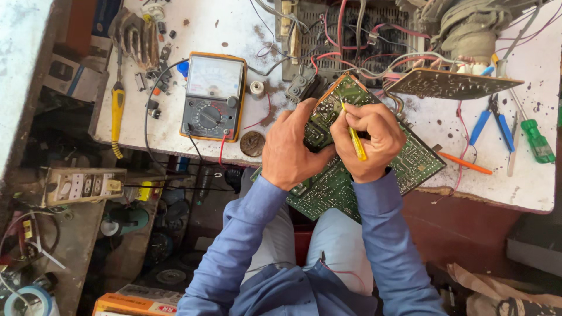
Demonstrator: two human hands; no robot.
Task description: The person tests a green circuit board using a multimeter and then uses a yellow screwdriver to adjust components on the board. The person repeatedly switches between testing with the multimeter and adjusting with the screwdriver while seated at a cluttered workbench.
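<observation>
The green circuit board (345, 175) lies tilted across the near edge of the white workbench (222, 29), its lower corner hanging out over the person's lap. Its face is dense with pale solder tracks, and a bundle of red, white and grey wires (363, 64) runs from its far end toward a dark chassis behind it. The left hand (291, 146) is closed over the board's left edge, fingers curled around it and holding it steady. The right hand (370, 140) is closed in a fist around a thin yellow tool (353, 133), whose tip points down onto the board's upper part, between the two hands.

Just left of the left hand sit a round brown disc (252, 143) and an orange-cased analog multimeter (212, 96) with red and black leads. Farther left lies a yellow-handled screwdriver (117, 105). Beyond the right hand, a second board (451, 83) stands raised, copper side up. To the right lie an orange-handled tool (465, 163), blue-handled pliers (492, 123) and a green-handled screwdriver (537, 140). Both blue sleeves cover the board's near edge.
</observation>
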